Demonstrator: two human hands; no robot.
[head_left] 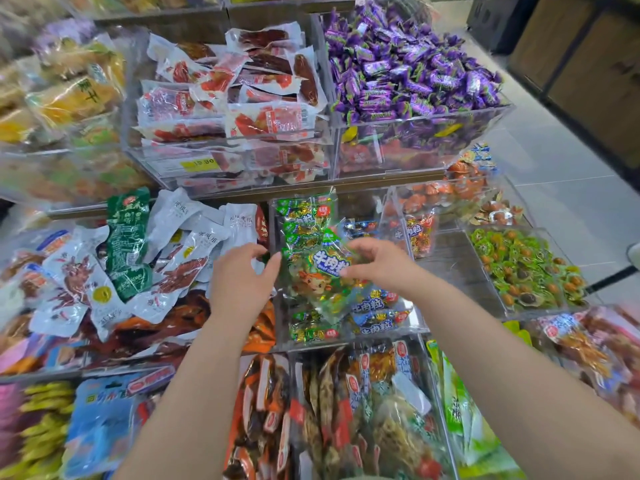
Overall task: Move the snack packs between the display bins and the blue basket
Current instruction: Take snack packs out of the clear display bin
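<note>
The right hand (377, 265) pinches the green snack pack (320, 277) at its 2 o'clock edge, thumb on the printed face and the other fingers curled over behind. The pack hangs just above the clear display bin (381, 332) of green and blue packs, face to the camera, its long axis running from 11 o'clock to 5 o'clock with the label's top towards 11. The left hand (242, 275) is at the pack's 9 o'clock side, fingers loosely spread and gripping nothing; whether its fingertip touches the edge cannot be told.
</note>
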